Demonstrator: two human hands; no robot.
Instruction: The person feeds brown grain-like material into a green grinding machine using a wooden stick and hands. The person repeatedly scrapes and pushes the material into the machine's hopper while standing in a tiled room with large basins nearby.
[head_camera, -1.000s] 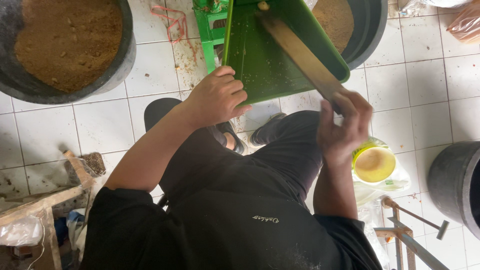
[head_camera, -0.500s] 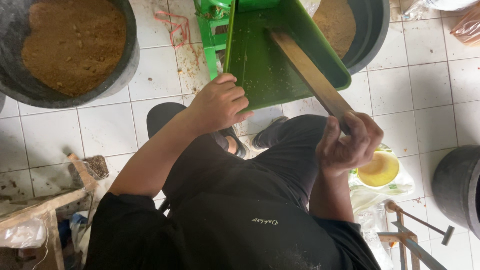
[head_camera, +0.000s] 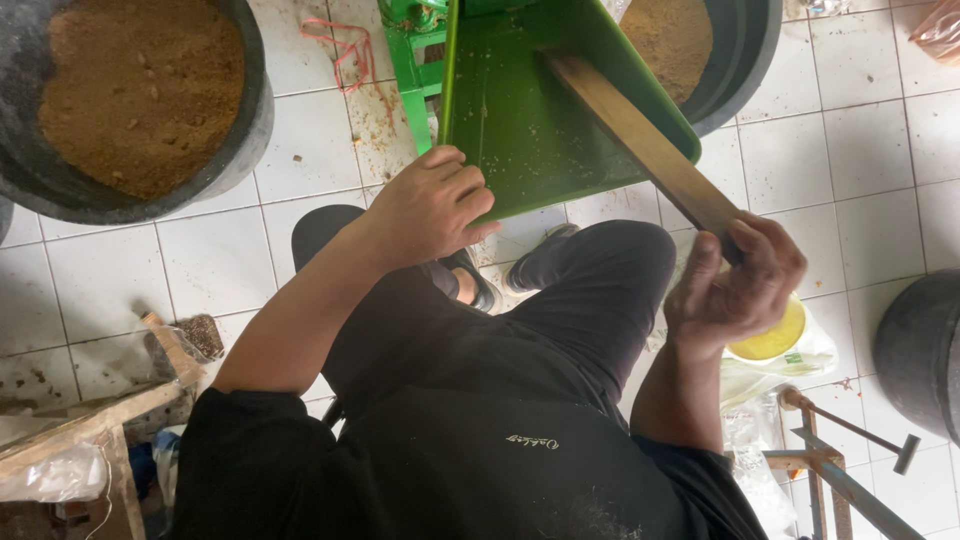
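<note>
Black tub of brown powder, far left, on the tiled floor; my left hand, fingers curled, gripping the lower rim of the green tray; tray tilted, rigid, probably light, best held at its edges; wooden board, stiff and flat, lying slantwise in the tray; my right hand clenched round its near end; yellow lid beside it.

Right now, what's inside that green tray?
A wooden stick lies slanted in the green tray, with scattered crumbs. The left hand covers the near rim; the right hand hides the stick's end.
</note>
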